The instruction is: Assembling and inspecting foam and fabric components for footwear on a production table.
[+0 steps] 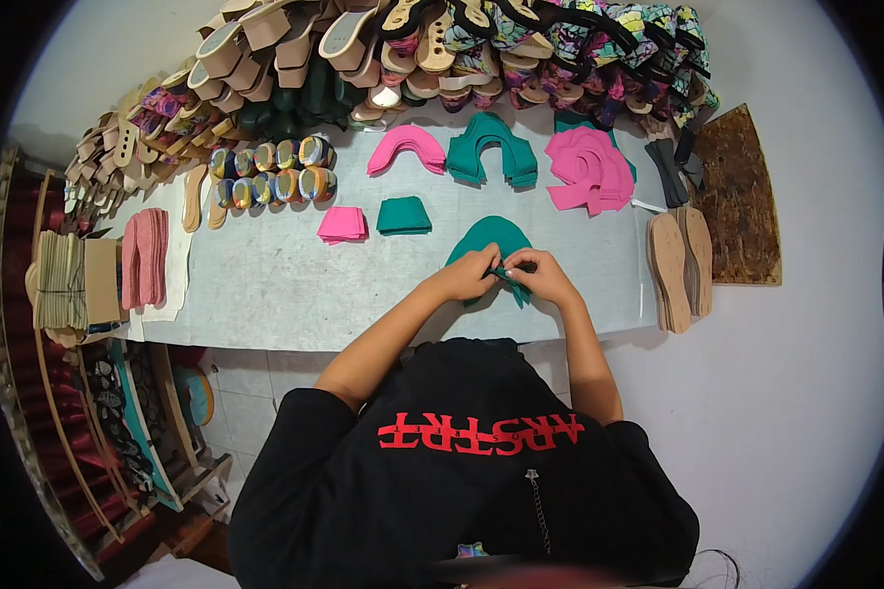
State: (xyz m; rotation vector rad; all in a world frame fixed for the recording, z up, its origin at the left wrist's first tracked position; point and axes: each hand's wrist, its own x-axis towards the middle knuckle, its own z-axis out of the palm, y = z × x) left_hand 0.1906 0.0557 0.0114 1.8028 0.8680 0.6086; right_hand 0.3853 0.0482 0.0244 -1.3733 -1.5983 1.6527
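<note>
Close to the table's front edge, my left hand (472, 272) and my right hand (544, 276) meet over a curved green shoe-upper piece (489, 233). The fingers of both hands are pinched on its near edge, where a narrow strip of green hangs down. Whether a small tool is between the fingertips cannot be made out. Farther back lie a stack of green arch-shaped pieces (492, 147), a pink arch-shaped stack (406, 147) and fanned pink pieces (593, 172). Small stacks of pink pieces (343, 225) and green pieces (404, 216) lie left of my hands.
Rows of finished sandals (349, 44) line the table's back. Rolled patterned straps (275, 172) sit left of centre, with pink insoles (145, 257) and a tied beige stack (61, 285) beyond. Tan soles (670, 270) lean at the right edge beside a brown board (742, 201).
</note>
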